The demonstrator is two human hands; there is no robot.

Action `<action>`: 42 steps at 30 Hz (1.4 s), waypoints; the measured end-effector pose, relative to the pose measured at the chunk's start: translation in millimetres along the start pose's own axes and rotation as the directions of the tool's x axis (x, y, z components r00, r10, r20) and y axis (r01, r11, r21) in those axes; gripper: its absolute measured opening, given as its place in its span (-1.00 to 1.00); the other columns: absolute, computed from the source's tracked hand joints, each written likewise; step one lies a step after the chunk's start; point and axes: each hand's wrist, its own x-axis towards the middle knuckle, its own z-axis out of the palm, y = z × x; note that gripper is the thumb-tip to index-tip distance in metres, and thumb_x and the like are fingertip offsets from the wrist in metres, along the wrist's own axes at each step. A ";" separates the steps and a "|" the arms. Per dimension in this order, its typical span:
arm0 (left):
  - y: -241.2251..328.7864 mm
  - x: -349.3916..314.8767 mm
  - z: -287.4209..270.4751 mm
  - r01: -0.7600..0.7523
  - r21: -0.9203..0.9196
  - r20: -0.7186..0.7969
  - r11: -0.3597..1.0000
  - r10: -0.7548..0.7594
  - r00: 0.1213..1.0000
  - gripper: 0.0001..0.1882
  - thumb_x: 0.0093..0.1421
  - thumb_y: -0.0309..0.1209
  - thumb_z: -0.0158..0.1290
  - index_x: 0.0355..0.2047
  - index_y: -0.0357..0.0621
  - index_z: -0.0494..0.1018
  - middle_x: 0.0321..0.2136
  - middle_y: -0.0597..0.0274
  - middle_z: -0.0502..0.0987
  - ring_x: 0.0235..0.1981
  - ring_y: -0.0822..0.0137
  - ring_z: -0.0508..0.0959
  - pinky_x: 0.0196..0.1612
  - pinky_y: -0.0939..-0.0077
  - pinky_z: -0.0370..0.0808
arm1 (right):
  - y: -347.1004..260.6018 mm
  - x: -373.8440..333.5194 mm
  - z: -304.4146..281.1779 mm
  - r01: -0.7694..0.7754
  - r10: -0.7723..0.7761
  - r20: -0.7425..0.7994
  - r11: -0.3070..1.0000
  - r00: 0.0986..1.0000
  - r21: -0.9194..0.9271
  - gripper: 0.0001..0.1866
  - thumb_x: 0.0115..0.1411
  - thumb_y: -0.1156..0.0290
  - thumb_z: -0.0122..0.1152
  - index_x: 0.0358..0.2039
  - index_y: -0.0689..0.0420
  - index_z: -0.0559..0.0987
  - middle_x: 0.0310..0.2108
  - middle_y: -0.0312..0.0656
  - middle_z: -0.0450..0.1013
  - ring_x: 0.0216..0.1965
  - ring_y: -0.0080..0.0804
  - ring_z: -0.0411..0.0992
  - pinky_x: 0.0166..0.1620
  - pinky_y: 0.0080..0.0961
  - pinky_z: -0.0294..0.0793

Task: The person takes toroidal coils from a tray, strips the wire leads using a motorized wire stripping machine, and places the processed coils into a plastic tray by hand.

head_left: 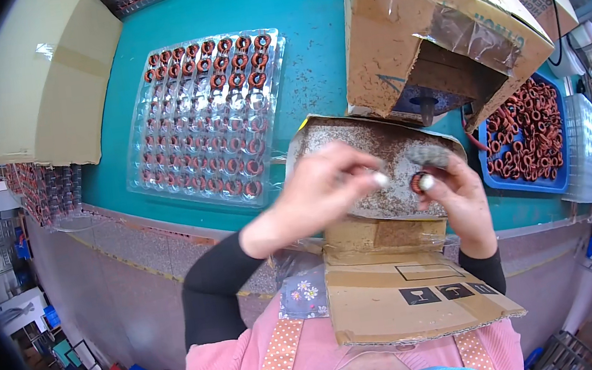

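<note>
Right hand [464,201]: fingers closed, thumb pressing a copper ring [416,183] against them; a grey lump [428,155] sits at the fingertips just above it. Ring is held over the speckled board [394,205], in front of the opening in the cardboard box [382,41]. White covering on thumb tip.

Left hand [322,189]: blurred, over the left part of the same board, apart from the ring. Thumb and forefinger nearly together; cannot tell whether anything is between them.

Surroundings: clear tray [277,78] on the green table [311,5], left of the board. Its two far rows carry dark red rings; three more sit at the right of the third row. Fainter rings show in the nearer rows. Blue bin [565,144] of loose rings, right of the box. Dark rod [427,106] inside the box opening.
</note>
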 end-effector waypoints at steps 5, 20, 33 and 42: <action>-0.5 6.1 44.8 0.302 -0.545 0.092 0.782 -0.303 0.949 -0.78 0.09 -0.44 0.19 -0.31 -0.34 0.49 -0.47 0.32 0.51 -0.49 0.65 0.42 -0.41 0.72 0.40 | -3.6 7.5 20.1 0.090 -0.089 -0.010 0.994 0.996 0.068 -0.63 0.19 0.59 0.05 0.03 0.25 0.33 -0.20 -0.22 0.36 -0.26 -0.52 0.41 -0.29 -0.63 0.52; 7.2 24.9 54.4 0.198 -0.761 0.027 0.617 -0.276 0.961 -0.85 0.15 -0.45 0.14 -0.30 -0.25 0.49 -0.48 0.40 0.49 -0.53 0.66 0.33 -0.48 0.77 0.25 | -22.4 23.9 20.0 0.013 0.011 -0.127 0.982 0.992 0.187 -0.81 0.16 0.35 0.17 -0.36 0.23 0.50 -0.61 -0.38 0.36 -0.67 -0.76 0.20 -0.63 -0.77 0.13; 4.0 36.0 51.6 0.161 -0.744 0.000 0.648 -0.241 0.971 -0.83 0.17 -0.44 0.13 -0.29 -0.31 0.49 -0.39 0.31 0.55 -0.37 0.61 0.45 -0.29 0.70 0.39 | -18.5 34.4 23.8 0.063 -0.017 -0.197 0.971 0.980 0.230 -0.84 0.12 0.38 0.14 -0.42 0.23 0.50 -0.66 -0.39 0.33 -0.72 -0.76 0.17 -0.67 -0.77 0.08; 2.7 28.4 50.1 0.167 -0.721 0.018 0.672 -0.223 0.975 -0.82 0.16 -0.45 0.13 -0.28 -0.31 0.48 -0.39 0.32 0.54 -0.37 0.61 0.44 -0.29 0.71 0.38 | -15.0 29.5 23.5 0.079 -0.041 -0.175 0.973 0.984 0.216 -0.84 0.15 0.39 0.13 -0.37 0.23 0.51 -0.63 -0.39 0.34 -0.68 -0.77 0.18 -0.64 -0.78 0.11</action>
